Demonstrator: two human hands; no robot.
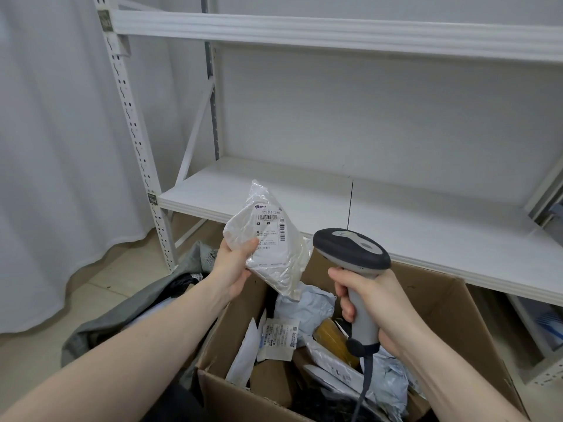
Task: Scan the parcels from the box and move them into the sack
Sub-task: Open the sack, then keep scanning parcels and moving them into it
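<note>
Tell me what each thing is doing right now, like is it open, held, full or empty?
left hand: grips the white parcel.
white parcel: held up over the box, label with barcodes facing the camera.
right hand: grips the scanner handle.
scanner: held upright, head beside the parcel.
box: flaps open, many parcels inside.
sack: lying left of the box, mouth open, dark items inside.
shelf: nothing seen on it.

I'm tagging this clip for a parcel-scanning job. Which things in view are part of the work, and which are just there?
Part of the job:
left hand holding white parcel
right hand gripping scanner
cardboard box of parcels
grey sack, left of the box

Just there:
white shelving
curtain
</note>
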